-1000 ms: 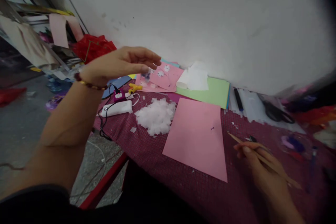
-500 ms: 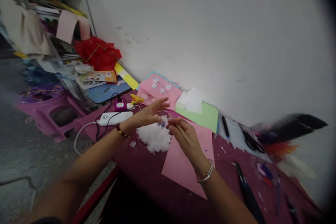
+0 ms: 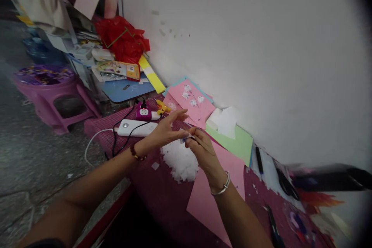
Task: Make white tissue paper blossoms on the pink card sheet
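Observation:
My right hand (image 3: 207, 159) is closed around a thin, pale wooden stick (image 3: 204, 146), which slants across the fingers. At its fingertips is a small crumpled white-and-purple scrap (image 3: 183, 138), partly hidden by the fingers. My left hand (image 3: 165, 131) reaches in from the left with its fingers stretched out, the thumb touching the scrap. Below both hands lies a heap of small white paper squares (image 3: 181, 162). Beside it, under my right wrist, rests a plain pink sheet (image 3: 205, 205).
A white power bank (image 3: 136, 128), a purple plug adapter (image 3: 143, 113) with cables and a yellow glue gun (image 3: 162, 107) lie left. Pink cards with white flowers (image 3: 193, 102) and green paper (image 3: 243, 143) lie along the wall. A black marker (image 3: 259, 160) and a cutter (image 3: 273, 224) are right.
The camera view has shifted, so the table's things sit further right and mostly lower. My left thumb has come closer to my right fingertips and now meets the scrap.

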`<action>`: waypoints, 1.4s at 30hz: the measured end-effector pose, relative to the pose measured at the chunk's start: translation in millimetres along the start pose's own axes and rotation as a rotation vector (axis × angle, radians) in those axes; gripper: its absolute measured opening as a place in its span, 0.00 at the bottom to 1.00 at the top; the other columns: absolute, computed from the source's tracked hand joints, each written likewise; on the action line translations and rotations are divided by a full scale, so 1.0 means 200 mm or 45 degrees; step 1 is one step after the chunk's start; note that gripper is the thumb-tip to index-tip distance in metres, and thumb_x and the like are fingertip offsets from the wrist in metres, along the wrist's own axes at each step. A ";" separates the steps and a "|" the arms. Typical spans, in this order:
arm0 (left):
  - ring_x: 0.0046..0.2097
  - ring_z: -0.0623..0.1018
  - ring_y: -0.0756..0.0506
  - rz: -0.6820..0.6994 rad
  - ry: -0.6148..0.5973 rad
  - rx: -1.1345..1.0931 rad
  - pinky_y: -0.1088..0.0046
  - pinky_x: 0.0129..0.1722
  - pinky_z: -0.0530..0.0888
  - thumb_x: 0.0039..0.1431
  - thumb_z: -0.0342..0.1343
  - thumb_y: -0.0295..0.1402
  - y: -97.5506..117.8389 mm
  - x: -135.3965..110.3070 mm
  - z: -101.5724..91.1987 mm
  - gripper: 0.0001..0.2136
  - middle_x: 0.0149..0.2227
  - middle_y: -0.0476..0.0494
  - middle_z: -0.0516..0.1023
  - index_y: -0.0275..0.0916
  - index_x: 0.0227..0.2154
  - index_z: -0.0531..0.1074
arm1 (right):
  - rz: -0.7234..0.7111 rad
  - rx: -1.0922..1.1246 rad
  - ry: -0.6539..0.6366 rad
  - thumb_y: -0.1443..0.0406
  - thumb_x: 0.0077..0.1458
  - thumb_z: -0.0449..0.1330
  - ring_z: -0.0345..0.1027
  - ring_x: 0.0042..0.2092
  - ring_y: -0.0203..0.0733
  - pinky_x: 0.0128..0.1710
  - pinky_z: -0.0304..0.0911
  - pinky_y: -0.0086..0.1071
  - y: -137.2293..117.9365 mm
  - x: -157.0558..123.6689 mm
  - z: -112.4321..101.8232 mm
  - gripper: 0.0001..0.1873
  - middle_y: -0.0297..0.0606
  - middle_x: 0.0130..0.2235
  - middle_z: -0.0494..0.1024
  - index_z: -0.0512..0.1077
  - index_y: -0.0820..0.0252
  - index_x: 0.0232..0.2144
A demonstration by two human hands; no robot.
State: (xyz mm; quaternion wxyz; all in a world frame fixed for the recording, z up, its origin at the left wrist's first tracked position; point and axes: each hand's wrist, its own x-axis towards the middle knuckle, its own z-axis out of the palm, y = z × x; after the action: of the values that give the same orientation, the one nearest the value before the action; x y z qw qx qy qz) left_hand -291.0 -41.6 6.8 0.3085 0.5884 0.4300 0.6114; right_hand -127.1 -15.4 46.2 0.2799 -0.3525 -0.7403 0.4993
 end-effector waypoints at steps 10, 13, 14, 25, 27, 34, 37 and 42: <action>0.49 0.75 0.41 -0.093 0.026 -1.036 0.58 0.51 0.71 0.53 0.46 0.63 0.04 -0.03 -0.14 0.35 0.49 0.36 0.75 0.40 0.52 0.68 | -0.347 -0.818 0.177 0.61 0.50 0.56 0.64 0.29 0.42 0.33 0.59 0.36 0.27 0.40 -0.04 0.06 0.36 0.27 0.70 0.65 0.56 0.26; 0.49 0.76 0.39 -0.229 -0.176 -1.309 0.54 0.50 0.71 0.50 0.42 0.66 0.01 -0.05 -0.16 0.39 0.50 0.35 0.74 0.40 0.53 0.68 | -0.408 -0.804 0.123 0.63 0.53 0.54 0.68 0.33 0.44 0.37 0.62 0.38 0.29 0.45 -0.08 0.05 0.40 0.30 0.74 0.68 0.58 0.29; 0.48 0.76 0.40 -0.263 -0.203 -1.343 0.54 0.51 0.71 0.51 0.44 0.65 0.00 -0.06 -0.15 0.37 0.49 0.36 0.75 0.41 0.53 0.68 | -0.409 -0.776 0.137 0.64 0.54 0.52 0.69 0.34 0.43 0.38 0.63 0.38 0.28 0.44 -0.10 0.06 0.40 0.32 0.74 0.69 0.58 0.31; 0.25 0.68 0.54 -0.605 -0.279 -0.681 0.77 0.30 0.69 0.57 0.56 0.30 0.03 -0.06 0.24 0.08 0.23 0.52 0.70 0.38 0.39 0.75 | -0.156 0.186 0.903 0.63 0.58 0.56 0.64 0.26 0.34 0.28 0.60 0.31 0.26 -0.49 -0.81 0.08 0.32 0.28 0.73 0.74 0.56 0.39; 0.24 0.66 0.54 -0.591 -0.425 -0.434 0.79 0.26 0.66 0.59 0.53 0.32 0.03 -0.02 0.37 0.09 0.22 0.53 0.68 0.38 0.40 0.74 | -0.082 0.234 1.015 0.61 0.59 0.55 0.62 0.24 0.35 0.26 0.58 0.31 0.37 -0.66 -0.88 0.11 0.31 0.24 0.71 0.74 0.57 0.39; 0.30 0.70 0.51 -0.157 -1.066 0.351 0.74 0.33 0.66 0.64 0.46 0.37 -0.04 -0.13 0.71 0.14 0.28 0.48 0.73 0.36 0.30 0.73 | 0.139 0.421 1.048 0.58 0.59 0.54 0.68 0.32 0.39 0.43 0.66 0.40 0.75 -0.97 -0.89 0.12 0.32 0.25 0.72 0.75 0.54 0.40; 0.40 0.72 0.47 0.043 -1.165 0.586 0.69 0.43 0.66 0.64 0.47 0.33 -0.05 -0.32 0.71 0.10 0.37 0.43 0.75 0.37 0.34 0.73 | 0.238 0.496 1.000 0.56 0.58 0.56 0.69 0.34 0.39 0.45 0.66 0.42 0.84 -0.98 -0.89 0.12 0.32 0.27 0.74 0.74 0.54 0.39; 0.50 0.71 0.42 0.160 -1.178 0.870 0.61 0.56 0.61 0.60 0.53 0.34 -0.07 -0.58 0.65 0.10 0.48 0.42 0.75 0.40 0.43 0.73 | 0.318 0.571 0.910 0.57 0.58 0.55 0.70 0.34 0.37 0.46 0.67 0.43 0.89 -0.88 -0.93 0.11 0.31 0.28 0.73 0.73 0.54 0.38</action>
State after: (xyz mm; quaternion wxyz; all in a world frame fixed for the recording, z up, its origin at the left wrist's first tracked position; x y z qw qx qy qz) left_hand -150.6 -116.1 -66.2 0.2201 0.8851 0.3875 0.1341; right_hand 162.3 -10.6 -66.7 0.5255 -0.5203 -0.4222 0.5243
